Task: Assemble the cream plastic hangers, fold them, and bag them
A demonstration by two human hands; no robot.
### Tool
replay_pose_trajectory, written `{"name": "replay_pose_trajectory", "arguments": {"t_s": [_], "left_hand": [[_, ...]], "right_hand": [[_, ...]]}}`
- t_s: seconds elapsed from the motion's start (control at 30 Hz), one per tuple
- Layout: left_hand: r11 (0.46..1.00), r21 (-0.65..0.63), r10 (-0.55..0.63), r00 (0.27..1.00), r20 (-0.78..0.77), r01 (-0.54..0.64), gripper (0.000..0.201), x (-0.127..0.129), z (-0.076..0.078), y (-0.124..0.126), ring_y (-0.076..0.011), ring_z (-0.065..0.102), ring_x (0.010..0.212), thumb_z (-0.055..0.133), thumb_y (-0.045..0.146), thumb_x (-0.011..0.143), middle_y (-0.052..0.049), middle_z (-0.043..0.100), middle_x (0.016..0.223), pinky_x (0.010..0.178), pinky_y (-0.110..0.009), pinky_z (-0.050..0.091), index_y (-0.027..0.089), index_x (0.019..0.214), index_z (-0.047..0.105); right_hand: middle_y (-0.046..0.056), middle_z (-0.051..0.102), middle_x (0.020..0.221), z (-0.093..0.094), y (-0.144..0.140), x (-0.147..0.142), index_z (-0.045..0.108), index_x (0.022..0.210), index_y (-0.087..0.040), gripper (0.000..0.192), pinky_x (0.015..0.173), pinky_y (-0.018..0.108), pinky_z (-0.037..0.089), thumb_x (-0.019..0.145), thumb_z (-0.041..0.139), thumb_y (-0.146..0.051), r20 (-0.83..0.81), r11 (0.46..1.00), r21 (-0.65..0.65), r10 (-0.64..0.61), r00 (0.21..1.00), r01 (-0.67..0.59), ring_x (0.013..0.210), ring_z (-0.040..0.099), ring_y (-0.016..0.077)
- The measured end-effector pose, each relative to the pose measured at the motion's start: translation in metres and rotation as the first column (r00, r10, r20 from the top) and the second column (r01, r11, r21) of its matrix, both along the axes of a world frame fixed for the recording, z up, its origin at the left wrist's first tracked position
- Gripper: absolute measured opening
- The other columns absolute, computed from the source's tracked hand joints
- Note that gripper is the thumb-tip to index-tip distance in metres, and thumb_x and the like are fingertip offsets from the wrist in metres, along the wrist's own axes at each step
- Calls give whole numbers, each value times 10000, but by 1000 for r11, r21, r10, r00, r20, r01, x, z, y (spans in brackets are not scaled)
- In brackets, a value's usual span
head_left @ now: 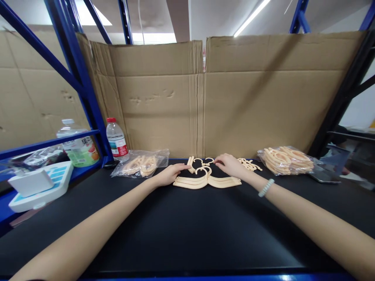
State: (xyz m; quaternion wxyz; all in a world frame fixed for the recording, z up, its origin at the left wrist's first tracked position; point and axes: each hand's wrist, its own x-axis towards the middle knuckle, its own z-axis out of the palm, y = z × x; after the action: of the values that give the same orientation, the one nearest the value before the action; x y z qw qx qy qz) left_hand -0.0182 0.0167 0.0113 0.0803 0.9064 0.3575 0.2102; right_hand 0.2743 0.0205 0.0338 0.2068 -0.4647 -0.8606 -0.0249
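Several beige hanger arms (191, 182) lie fanned in two groups on the black table, with beige hooks (202, 169) at their middle. My left hand (170, 174) rests at their left, its index finger stretched out to short straight beige pieces (191, 164). Behind the arms, two more curved hooks lie side by side. At the right one, a beige hook (209, 160), the fingertips of my right hand (230, 164) are pinched together at its end. Beyond that hand is a loose pile of beige hooks (250, 164), partly covered by it.
Clear bags of beige parts lie left (143, 165) and right (285, 160). A red-capped bottle (116, 140) stands by the blue frame (88, 101). Cardboard (164, 101) walls the back. A white-and-blue device (60, 177) sits far left; a flat dark object (324, 177) lies right.
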Motion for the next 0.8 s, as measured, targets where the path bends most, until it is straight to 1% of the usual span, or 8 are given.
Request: {"name": "replay_pose_trajectory", "arguments": {"t_s": [0.1,0.2,0.3,0.43,0.53,0.63,0.7,0.8], "left_hand": [[1000,17,-8,1000,-8,8,528,2,1,-1,-206,547,1195,377,0,794,-98,610,1275,1021,-373,412,196,1234,592],[999,43,-20,1000,-5,20,501,2,0,-1,-199,585,1112,406,-7,789,-86,656,1189,983,-355,437,198,1195,617],[997,76,-18,1000,1,18,440,-2,-2,-1,-203,579,1079,439,-6,792,-76,672,1133,980,-363,425,197,1118,654],[994,110,-3,1000,20,1,342,-8,-5,2,-213,568,1023,474,13,804,-99,639,1073,938,-366,434,173,1025,680],[993,116,-7,999,45,2,258,-9,-6,3,-204,569,942,482,66,837,-92,606,987,874,-342,455,166,957,688],[994,111,-15,996,88,5,183,-7,-7,2,-196,566,878,508,117,844,-71,584,914,822,-322,463,170,873,680],[995,103,-17,991,132,4,161,-6,-8,1,-184,572,836,511,121,836,-59,580,888,785,-304,469,174,826,663],[995,95,-4,972,234,-19,167,-4,-7,0,-173,585,827,482,115,836,-50,595,900,783,-297,473,184,809,632]], "right_hand": [[87,719,923,9,26,-20,717,884,-154,169,811,312,469,869,550,-174,44,996,-76,-34,998,37,884,639,217],[70,702,907,13,44,-40,690,893,-143,161,765,318,501,890,586,-266,93,980,-171,-86,992,101,831,646,189],[43,668,942,11,53,-58,649,931,-146,213,765,345,526,905,591,-349,138,951,-258,-137,981,169,831,638,169],[66,641,1026,5,59,-71,622,1015,-134,226,797,373,524,905,598,-330,107,914,-326,-218,970,241,900,629,186],[54,646,987,4,64,-71,627,980,-134,215,769,355,528,908,592,-334,0,890,-393,-251,968,230,856,631,174],[10,644,813,5,66,-63,631,834,-132,232,680,298,514,898,600,-352,-187,875,-458,-264,946,154,718,614,138],[-31,582,631,8,64,-55,611,721,-133,265,584,259,468,851,650,-360,-342,867,-492,-272,899,76,583,561,115],[-73,443,473,12,52,-41,555,612,-152,280,470,233,359,756,723,-325,-568,849,-523,-282,773,-74,446,434,81]]}}
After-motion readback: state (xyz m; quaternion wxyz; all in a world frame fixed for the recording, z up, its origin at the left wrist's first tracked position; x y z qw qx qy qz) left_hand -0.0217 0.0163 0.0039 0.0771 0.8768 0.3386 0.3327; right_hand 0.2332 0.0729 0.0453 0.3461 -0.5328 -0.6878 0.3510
